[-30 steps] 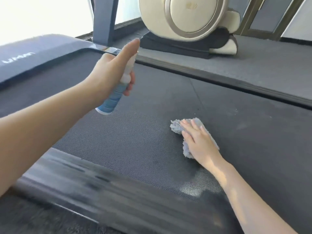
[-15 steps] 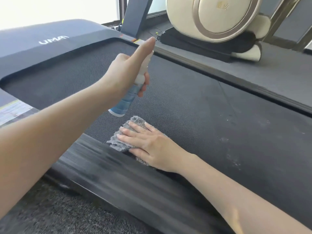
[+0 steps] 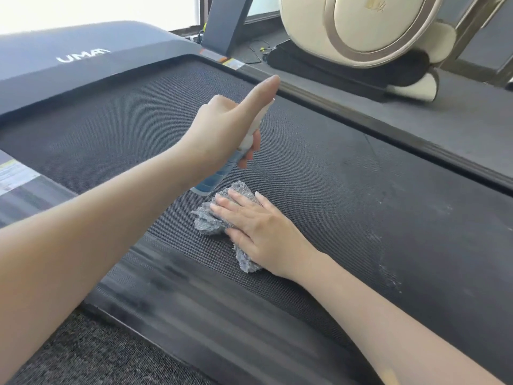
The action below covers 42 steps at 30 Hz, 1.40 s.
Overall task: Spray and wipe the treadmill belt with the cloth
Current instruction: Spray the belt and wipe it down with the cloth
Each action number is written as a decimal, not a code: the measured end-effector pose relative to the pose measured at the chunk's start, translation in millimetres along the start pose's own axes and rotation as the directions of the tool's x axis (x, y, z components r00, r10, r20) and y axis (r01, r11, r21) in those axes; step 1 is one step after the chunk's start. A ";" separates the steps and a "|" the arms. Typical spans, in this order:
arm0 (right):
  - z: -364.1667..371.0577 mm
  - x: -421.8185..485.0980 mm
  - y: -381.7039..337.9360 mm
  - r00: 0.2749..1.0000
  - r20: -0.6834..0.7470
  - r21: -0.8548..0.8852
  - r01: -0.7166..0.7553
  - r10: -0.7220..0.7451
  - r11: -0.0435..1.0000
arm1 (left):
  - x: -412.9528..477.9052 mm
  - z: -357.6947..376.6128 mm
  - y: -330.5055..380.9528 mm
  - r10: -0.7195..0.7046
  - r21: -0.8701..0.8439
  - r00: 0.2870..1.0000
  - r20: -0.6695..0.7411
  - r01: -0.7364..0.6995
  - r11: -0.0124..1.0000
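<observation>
The dark textured treadmill belt point(image 3: 125, 126) fills the middle of the view. My left hand point(image 3: 224, 129) grips a small blue spray bottle point(image 3: 219, 173) above the belt, with its index finger stretched straight over the white top. My right hand point(image 3: 258, 229) presses flat with straight fingers on a crumpled grey cloth point(image 3: 211, 218) lying on the belt, just below the bottle's base. Pale dusty marks point(image 3: 388, 262) show on the belt to the right of my right hand.
A black side rail point(image 3: 194, 298) runs along the near edge of the belt, and another rail point(image 3: 361, 118) runs along the far edge. The motor cover point(image 3: 83, 55) is at upper left. A cream massage chair point(image 3: 374, 31) stands beyond. Dark carpet point(image 3: 97, 357) lies at lower left.
My right hand has slid the cloth leftward across the belt, then slightly away from the near rail. The left hand with the bottle has stayed raised, now right above the cloth.
</observation>
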State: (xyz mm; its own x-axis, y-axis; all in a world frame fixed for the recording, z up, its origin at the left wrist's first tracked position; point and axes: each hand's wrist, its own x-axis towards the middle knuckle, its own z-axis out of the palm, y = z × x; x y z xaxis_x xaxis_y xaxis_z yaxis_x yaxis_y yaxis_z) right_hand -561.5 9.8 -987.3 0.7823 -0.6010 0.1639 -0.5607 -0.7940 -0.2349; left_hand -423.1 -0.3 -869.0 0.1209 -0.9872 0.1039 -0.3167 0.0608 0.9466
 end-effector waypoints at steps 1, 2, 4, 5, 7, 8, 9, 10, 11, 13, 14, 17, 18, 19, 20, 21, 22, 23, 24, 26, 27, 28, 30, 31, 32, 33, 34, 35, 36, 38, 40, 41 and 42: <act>0.1 0.5 0.8 1.000 -0.013 -0.003 -0.005 0.005 1.000 | -0.4 0.9 -0.5 0.014 0.044 1.000 -0.008 -0.014 0.999; -0.4 1.3 2.5 1.000 -0.029 -0.008 -0.012 0.011 1.000 | -1.4 1.6 -1.3 0.030 0.094 0.999 -0.018 -0.028 0.995; -2.8 3.8 8.7 0.999 -0.041 -0.009 -0.034 0.033 0.999 | -3.4 2.0 -3.7 0.061 0.168 0.998 -0.032 -0.055 0.984; -4.6 5.2 12.7 0.998 -0.040 -0.003 -0.046 0.046 0.999 | -3.8 1.7 -5.8 0.070 0.189 0.997 -0.038 -0.062 0.980; -7.8 7.7 22.0 0.997 -0.035 0.003 -0.074 0.074 0.997 | -2.3 0.3 -10.9 0.075 0.210 0.996 -0.048 -0.063 0.976; -9.2 8.8 27.4 0.996 -0.029 0.001 -0.089 0.089 0.996 | -0.8 -0.6 -13.6 0.070 0.211 0.996 -0.052 -0.057 0.976; -10.1 10.1 33.4 0.994 -0.024 -0.007 -0.104 0.104 0.995 | 1.5 -1.2 -16.1 0.065 0.209 0.996 -0.057 -0.051 0.977; -11.0 11.5 39.7 0.993 -0.016 -0.020 -0.119 0.119 0.993 | 3.9 -2.1 -18.1 0.064 0.206 0.996 -0.061 -0.050 0.977; -11.9 12.9 45.7 0.991 -0.007 -0.035 -0.135 0.135 0.990 | 6.2 -2.6 -19.9 0.065 0.205 0.996 -0.063 -0.051 0.977; -13.9 15.6 58.2 0.987 0.007 -0.057 -0.158 0.159 0.986 | 12.0 -3.9 -22.3 0.065 0.203 0.996 -0.067 -0.051 0.978; -14.8 17.1 64.1 0.986 0.012 -0.065 -0.164 0.165 0.984 | 15.2 -4.4 -23.4 0.063 0.208 0.996 -0.067 -0.048 0.977; -17.3 22.1 81.1 0.981 0.023 -0.074 -0.189 0.191 0.979 | 24.0 -5.8 -26.5 0.062 0.251 0.996 -0.062 -0.044 0.967; -18.2 24.1 87.6 0.979 0.027 -0.067 -0.202 0.204 0.977 | 26.7 -6.2 -27.5 0.059 0.257 0.996 -0.062 -0.041 0.965; -19.2 26.1 94.0 0.976 0.029 -0.056 -0.214 0.216 0.975 | 29.1 -6.6 -28.5 0.053 0.255 0.997 -0.064 -0.035 0.966; -20.5 28.2 100.1 0.974 0.026 -0.043 -0.224 0.225 0.974 | 31.4 -7.1 -29.4 0.046 0.247 0.997 -0.068 -0.028 0.969; -21.9 30.5 106.7 0.973 0.024 -0.031 -0.230 0.231 0.973 | 33.8 -7.1 -30.8 0.039 0.238 0.997 -0.071 -0.021 0.971; -23.0 32.6 113.0 0.972 0.025 -0.023 -0.235 0.235 0.972 | 36.1 -7.3 -32.3 0.034 0.232 0.997 -0.074 -0.016 0.973; -24.0 35.3 119.6 0.971 0.028 -0.020 -0.238 0.239 0.971 | 38.3 -7.0 -34.1 0.031 0.228 0.997 -0.076 -0.013 0.974; -24.8 37.8 126.6 0.970 0.028 -0.022 -0.240 0.241 0.970 | 40.4 -6.3 -36.0 0.028 0.224 0.997 -0.075 -0.010 0.974; -26.8 43.6 141.8 0.967 0.027 -0.025 -0.253 0.253 0.967 | 43.9 -4.4 -40.3 0.028 0.240 0.997 -0.066 -0.011 0.971; -27.8 47.1 150.3 0.963 0.031 -0.025 -0.267 0.268 0.963 | 45.3 -3.0 -42.7 0.030 0.254 0.998 -0.063 -0.013 0.967; -29.2 50.7 159.8 0.957 0.033 -0.025 -0.286 0.287 0.958 | 46.6 -1.2 -45.1 0.033 0.266 0.997 -0.064 -0.015 0.964; -33.6 57.8 179.6 0.944 0.022 -0.030 -0.330 0.330 0.944 | 48.5 3.6 -49.8 0.029 0.289 0.998 -0.061 -0.010 0.957; -36.6 61.4 189.2 0.935 0.014 -0.027 -0.355 0.355 0.935 | 49.0 6.1 -52.1 0.026 0.299 0.998 -0.059 -0.008 0.954; -39.7 64.6 198.4 0.925 0.008 -0.020 -0.381 0.381 0.924 | 49.6 8.2 -53.8 0.024 0.307 0.998 -0.057 -0.005 0.952; -42.7 67.1 206.3 0.913 0.003 -0.013 -0.409 0.409 0.913 | 50.2 10.2 -55.1 0.023 0.314 0.998 -0.059 -0.003 0.949; -45.4 69.0 213.9 0.900 -0.002 -0.009 -0.436 0.436 0.900 | 50.6 11.4 -55.3 0.022 0.315 0.998 -0.066 0.000 0.949; -48.2 70.3 220.0 0.887 -0.005 -0.013 -0.462 0.462 0.887 | 51.2 12.2 -55.4 0.022 0.307 0.997 -0.074 0.001 0.952; -51.4 71.1 225.8 0.873 -0.008 -0.018 -0.488 0.488 0.873 | 51.6 12.3 -54.9 0.024 0.297 0.996 -0.082 0.002 0.955; -57.4 71.9 237.9 0.840 -0.011 -0.007 -0.542 0.542 0.840 | 51.1 12.5 -53.8 0.026 0.301 0.996 -0.087 0.001 0.954; -60.9 72.2 252.4 0.800 -0.019 0.015 -0.599 0.600 0.800 | 48.0 13.5 -53.7 0.051 0.338 0.996 -0.077 -0.022 0.941; -61.6 72.3 261.4 0.776 -0.020 0.024 -0.630 0.630 0.777 | 46.2 14.6 -53.8 0.080 0.367 0.994 -0.068 -0.050 0.929; -61.8 72.7 269.9 0.752 -0.021 0.030 -0.658 0.659 0.752 | 44.8 15.8 -53.7 0.119 0.393 0.991 -0.058 -0.086 0.915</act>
State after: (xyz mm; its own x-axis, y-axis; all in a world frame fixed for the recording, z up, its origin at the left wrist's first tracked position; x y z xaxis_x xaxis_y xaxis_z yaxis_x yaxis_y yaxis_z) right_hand -672.7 -253.9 -979.6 0.2134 -0.9769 -0.0114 -0.9287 -0.1992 -0.3129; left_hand -415.5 -50.1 -920.0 0.1372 -0.9627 0.2330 -0.6705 0.0829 0.7372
